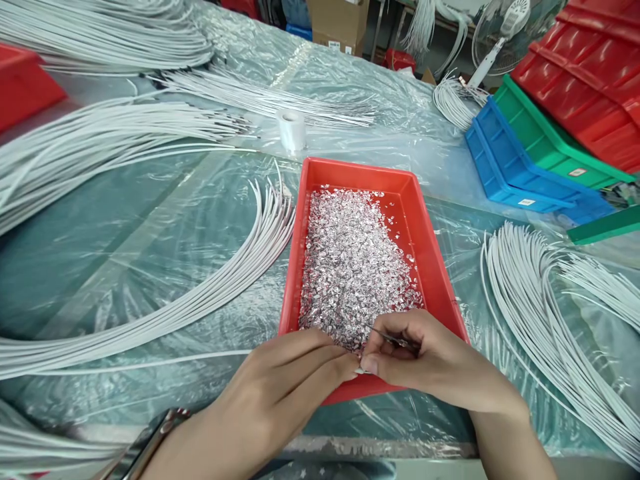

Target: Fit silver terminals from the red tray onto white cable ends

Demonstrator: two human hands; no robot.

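Both hands meet over the near edge of a red tray [440,280] full of small, shiny silver foil-like scraps [355,260]. My left hand [285,387] is closed, its fingertips around a white cable [200,360] that runs in from the left. The cable's pale tip [361,371] shows between the two hands. My right hand [425,360] pinches at that tip with thumb and forefinger. Across its curled fingers lies a slim dark metal tool [395,339], apparently tweezers, mostly hidden by the fingers.
Bundles of white cables lie left [215,287] and right [530,300] on the plastic-covered table [125,267]. A roll of clear tape [291,130] stands behind the tray. Stacked blue bins [515,160], a green bin [555,140] and red bins [590,73] occupy the back right, near a fan [515,20].
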